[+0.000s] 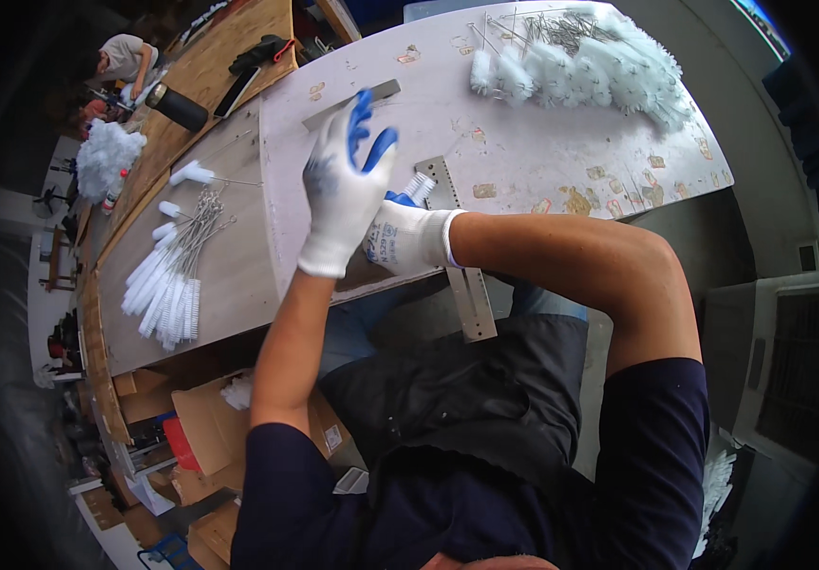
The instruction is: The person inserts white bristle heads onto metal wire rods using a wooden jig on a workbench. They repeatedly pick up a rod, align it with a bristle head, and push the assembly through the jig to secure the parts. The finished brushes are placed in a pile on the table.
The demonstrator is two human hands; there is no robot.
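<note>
Both hands wear white gloves with blue palms. My left hand (348, 180) is raised over the table, fingers and thumb apart, holding nothing and partly covering the other hand. Just below and right of it, my right hand (407, 237) is closed around a white bristle brush (419, 187); its bristly end sticks out past the blue fingers, and the rest is hidden. Beside that hand a perforated metal bar (471, 302) runs across the table's near edge and juts out toward my apron. Behind my left hand lies a flat grey metal strip (385, 90).
A big pile of white brushes with wire stems (609, 71) covers the far right of the table (514, 142). Thinner white brushes (167, 285) lie fanned at left. Beyond are a black bottle (177, 106), a phone (235, 92) and a person (129, 59). Cardboard boxes (215, 427) stand below.
</note>
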